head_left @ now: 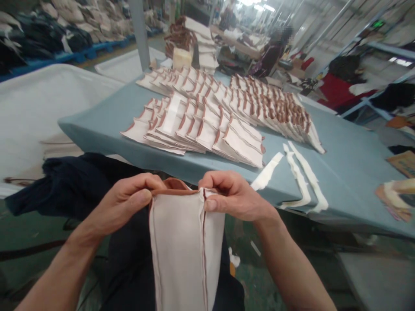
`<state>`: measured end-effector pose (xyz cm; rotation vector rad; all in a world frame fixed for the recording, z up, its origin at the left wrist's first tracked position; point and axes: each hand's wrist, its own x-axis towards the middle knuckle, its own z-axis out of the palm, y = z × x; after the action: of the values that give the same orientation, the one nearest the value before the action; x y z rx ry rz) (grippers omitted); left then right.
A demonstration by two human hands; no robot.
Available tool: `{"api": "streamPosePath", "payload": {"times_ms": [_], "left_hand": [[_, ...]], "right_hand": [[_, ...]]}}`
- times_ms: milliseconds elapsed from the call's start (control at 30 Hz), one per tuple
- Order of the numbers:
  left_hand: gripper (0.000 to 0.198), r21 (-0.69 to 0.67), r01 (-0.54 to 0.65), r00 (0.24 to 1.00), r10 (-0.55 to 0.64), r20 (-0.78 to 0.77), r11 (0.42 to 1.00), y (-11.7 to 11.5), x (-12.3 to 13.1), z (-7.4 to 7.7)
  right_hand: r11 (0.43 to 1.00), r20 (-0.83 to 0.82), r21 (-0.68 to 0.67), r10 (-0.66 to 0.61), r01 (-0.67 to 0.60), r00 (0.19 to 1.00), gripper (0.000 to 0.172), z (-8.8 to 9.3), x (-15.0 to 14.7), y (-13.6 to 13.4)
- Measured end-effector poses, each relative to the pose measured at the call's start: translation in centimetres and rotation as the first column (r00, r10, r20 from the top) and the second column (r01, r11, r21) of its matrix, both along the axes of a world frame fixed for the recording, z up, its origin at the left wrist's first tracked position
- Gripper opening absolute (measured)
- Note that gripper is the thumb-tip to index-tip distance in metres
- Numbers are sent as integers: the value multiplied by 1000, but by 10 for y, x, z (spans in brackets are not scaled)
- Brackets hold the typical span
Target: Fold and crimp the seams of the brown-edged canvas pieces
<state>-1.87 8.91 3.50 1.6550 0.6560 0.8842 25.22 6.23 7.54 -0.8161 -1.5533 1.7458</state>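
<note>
Between my two hands hangs a sewn fabric piece [180,246], off-white on the outside, with a brown edge along its top and seams running down it. My left hand [131,201] pinches the top left corner, thumb in front. At the upper right, my right hand [228,196] grips the edge beside a seam, its thumb pressed on the near face. The top edge is stretched between the hands, and brown material shows behind it. The lower end runs out of view.
Stacked similar off-white and brown pieces [207,125] cover the middle of a blue-covered table [106,116]. White strips [301,172] lie to their right, and a tape roll [400,194] sits at the right edge. A white bin [42,99] stands left. A person [270,52] is farther back.
</note>
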Motion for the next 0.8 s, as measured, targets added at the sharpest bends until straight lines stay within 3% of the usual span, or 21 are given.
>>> {"api": "streamPosePath", "payload": {"times_ms": [67,167,333,533,800], "left_hand": [[52,64,50,996,-45,-75,997,2,5,8],[43,100,60,991,-47,-125,993,3,17,22],[26,22,62,992,-59,-109,998,3,30,34],[23,-120,160,981,-172,-95,980,-1,30,21],[19,-133,182,961,-205,-187,974,-2,32,21]], "right_hand": [[998,80,47,30,-34,996,47,11,-5,6],[977,225,191,55,-99,973,46,24,-10,14],[914,321,390,-26,-107,947,43,29,-10,15],[920,416,373,-49,-121,908,39,16,-9,4],[965,331,253,-25,-63,943,48,0,-5,7]]}}
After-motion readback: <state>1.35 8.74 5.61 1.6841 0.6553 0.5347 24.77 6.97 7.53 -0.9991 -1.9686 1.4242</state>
